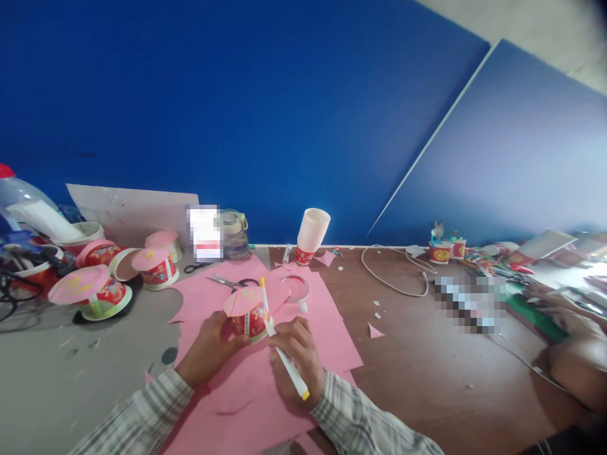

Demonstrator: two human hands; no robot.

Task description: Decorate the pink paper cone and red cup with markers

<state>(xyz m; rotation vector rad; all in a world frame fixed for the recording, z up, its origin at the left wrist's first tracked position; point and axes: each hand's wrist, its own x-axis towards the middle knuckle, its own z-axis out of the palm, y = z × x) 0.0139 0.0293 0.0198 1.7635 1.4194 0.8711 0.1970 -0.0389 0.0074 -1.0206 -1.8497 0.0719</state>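
Gripping paper cup (255,322), left fingers (219,321) wide; right fingers (293,335) pinching marker (291,371).

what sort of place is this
It looks like a craft table, though whether in a classroom or a workshop I cannot tell. Pink paper, scissors and red cups with pink tops show it.

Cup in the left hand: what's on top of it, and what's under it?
A pink disc tops the cup. Pink paper spreads beneath; the patch directly below and the cup's inside are covered.
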